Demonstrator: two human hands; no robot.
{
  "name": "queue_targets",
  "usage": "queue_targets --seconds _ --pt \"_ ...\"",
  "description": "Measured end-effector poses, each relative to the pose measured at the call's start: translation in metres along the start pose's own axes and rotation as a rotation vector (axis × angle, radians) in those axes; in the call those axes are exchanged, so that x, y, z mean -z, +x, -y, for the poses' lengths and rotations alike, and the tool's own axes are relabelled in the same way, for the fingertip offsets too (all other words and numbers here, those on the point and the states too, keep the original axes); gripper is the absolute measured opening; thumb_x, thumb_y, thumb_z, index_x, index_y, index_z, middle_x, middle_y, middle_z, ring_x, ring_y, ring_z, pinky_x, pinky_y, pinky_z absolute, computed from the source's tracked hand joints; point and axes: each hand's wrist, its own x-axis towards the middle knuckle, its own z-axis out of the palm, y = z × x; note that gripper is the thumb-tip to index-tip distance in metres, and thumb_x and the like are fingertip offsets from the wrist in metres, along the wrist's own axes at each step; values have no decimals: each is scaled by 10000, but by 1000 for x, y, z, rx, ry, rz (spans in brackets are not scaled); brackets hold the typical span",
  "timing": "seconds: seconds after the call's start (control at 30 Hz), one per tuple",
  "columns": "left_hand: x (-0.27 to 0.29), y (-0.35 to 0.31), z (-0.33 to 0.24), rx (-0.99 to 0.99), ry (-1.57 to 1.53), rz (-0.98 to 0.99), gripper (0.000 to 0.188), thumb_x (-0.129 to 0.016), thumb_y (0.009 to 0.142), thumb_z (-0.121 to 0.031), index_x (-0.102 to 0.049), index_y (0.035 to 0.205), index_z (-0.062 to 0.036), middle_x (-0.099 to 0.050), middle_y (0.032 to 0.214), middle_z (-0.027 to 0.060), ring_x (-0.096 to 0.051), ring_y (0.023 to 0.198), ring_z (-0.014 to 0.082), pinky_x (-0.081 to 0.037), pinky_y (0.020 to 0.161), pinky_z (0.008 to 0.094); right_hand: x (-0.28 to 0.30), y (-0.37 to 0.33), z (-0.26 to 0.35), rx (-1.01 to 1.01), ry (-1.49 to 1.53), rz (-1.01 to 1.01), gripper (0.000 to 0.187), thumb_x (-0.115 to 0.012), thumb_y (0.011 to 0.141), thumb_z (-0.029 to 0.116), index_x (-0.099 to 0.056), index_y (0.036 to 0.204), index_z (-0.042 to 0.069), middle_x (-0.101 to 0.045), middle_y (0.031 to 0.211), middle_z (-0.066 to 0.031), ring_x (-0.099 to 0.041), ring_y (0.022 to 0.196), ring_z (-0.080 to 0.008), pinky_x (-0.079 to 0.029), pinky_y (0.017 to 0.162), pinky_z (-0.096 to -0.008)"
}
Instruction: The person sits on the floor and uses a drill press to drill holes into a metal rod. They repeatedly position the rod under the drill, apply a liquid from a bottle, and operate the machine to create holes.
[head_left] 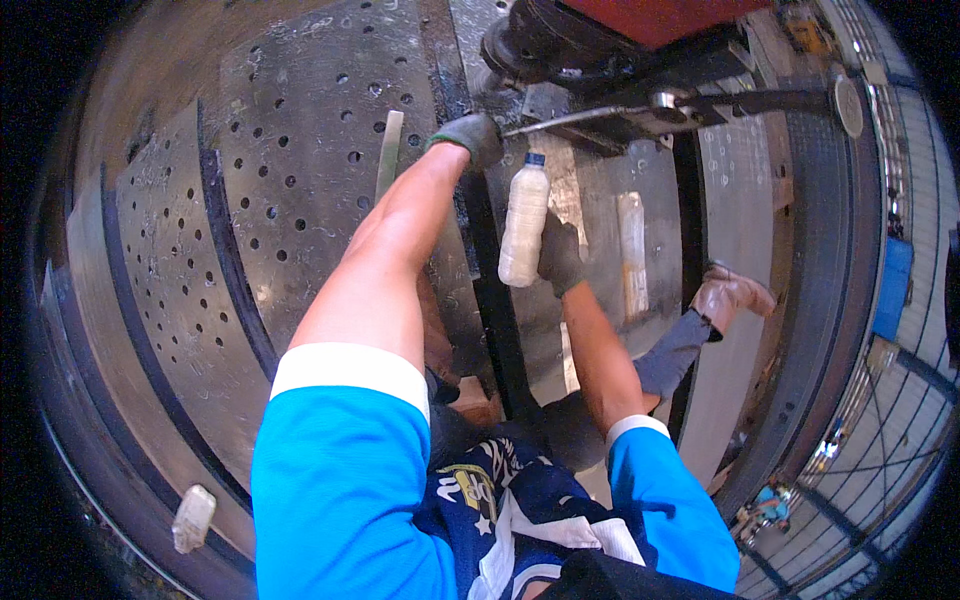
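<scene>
Plastic bottle (524,225) clasped in right hand (563,257); left hand (474,141) apart, at metal rod (562,122), grip unclear.

A slim, ribbed plastic bottle (523,228) sits mid-scene, its blue cap (535,159) on. Its body looks pale and cloudy. The cap end points far and slightly right; the base is the near end. Beyond the cap, a thin metal rod (575,120) runs left to right, its right end slightly farther.
</scene>
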Motion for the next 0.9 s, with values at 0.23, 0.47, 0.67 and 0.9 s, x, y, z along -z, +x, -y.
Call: queue_targets --seconds 0.23,0.47,0.67,0.9 --pt "-30 21 7 -66 22 -18 361 -624 860 -345 -782 1008 -55 -733 1056 251 -721 1022 408 -570 872 503 -23 -27 -11 -321 379 -73 594 -673 893 305 -549 1428 79 -644 1336 -123 -637 1188 -290 -501 995 -447" --pt "0 1 21 -11 -79 36 510 -646 876 -488 -766 1033 -18 -735 995 268 -728 947 415 -552 850 492 -45 -57 -34 -570 1003 -509 405 -536 1064 256 -559 1413 53 -651 1336 -153 -623 1218 -289 -489 1065 -407" --pt "146 -94 -7 133 77 75 591 -689 893 -599 -778 1016 -28 -740 844 124 -695 803 238 -527 760 390 -101 -41 -91 -658 1148 -658 366 -439 1104 194 -562 1406 28 -651 1360 -152 -619 1241 -293 -478 1085 -413" --pt "292 -162 -93 -247 -156 -157 328 -567 1036 -295 -698 1206 -46 -733 1097 72 -683 1078 212 -529 1000 394 -150 -51 -85 -480 1499 -991 267 -522 1061 146 -642 1264 22 -702 1217 -98 -665 1104 -190 -557 965 -362"
